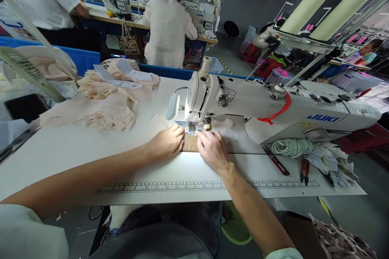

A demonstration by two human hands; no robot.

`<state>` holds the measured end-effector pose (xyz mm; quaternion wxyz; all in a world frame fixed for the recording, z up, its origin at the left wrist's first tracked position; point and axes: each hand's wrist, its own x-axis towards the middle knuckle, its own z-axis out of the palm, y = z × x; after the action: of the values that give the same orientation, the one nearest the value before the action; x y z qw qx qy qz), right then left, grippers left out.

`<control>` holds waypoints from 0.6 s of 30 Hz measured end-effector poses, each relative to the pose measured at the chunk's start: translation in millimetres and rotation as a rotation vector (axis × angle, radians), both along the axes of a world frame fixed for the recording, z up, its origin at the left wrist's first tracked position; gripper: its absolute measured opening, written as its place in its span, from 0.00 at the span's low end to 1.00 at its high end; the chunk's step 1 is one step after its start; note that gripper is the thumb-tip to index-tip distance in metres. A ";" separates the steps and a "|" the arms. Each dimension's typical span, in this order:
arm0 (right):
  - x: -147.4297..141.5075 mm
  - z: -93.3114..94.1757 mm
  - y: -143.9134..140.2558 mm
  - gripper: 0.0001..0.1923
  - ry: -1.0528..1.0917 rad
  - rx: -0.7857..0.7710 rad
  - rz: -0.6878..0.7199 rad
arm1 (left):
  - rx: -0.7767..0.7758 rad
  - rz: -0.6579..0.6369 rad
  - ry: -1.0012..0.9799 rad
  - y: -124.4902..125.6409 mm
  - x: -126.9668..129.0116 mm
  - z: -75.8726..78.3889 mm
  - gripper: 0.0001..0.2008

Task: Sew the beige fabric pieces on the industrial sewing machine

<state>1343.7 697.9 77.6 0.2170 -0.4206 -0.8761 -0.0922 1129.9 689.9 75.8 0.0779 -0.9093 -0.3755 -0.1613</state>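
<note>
A white sewing machine (219, 101) stands in front of me, its presser foot (191, 128) between my two hands. Close to the left of the foot, my left hand (168, 141) is closed, fingers pressed together on pale thin fabric (158, 123). My right hand (212, 147) sits just right of the foot with bent fingers pinching at the fabric edge; part of the cloth shows behind it. The fingertips hide most of what they hold. Between the hands lies a tan patch (190, 144) on the machine bed.
Stacked beige fabric pieces (106, 97) lie left. On the right are a red-handled cutter (276, 161), thread snips (304, 170), coiled pale cord (291, 148) and fabric scraps (331, 162). A printed ruler (182, 186) runs along the table's front edge. Other people sit at machines beyond.
</note>
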 end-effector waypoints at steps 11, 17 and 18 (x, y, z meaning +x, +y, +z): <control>4.3 5.2 24.0 0.16 0.314 -0.263 -0.103 | 0.004 -0.010 0.020 -0.7 -1.2 2.8 0.18; 5.2 9.5 35.4 0.18 0.355 -0.330 -0.160 | -0.029 -0.017 0.020 0.6 -0.2 3.3 0.19; 5.5 9.7 32.4 0.19 0.360 -0.323 -0.162 | -0.031 -0.016 0.015 0.6 0.0 3.0 0.19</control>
<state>1349.1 730.3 87.3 0.2916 -0.5282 -0.7901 0.1081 1129.9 690.5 78.8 0.0653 -0.9145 -0.3703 -0.1491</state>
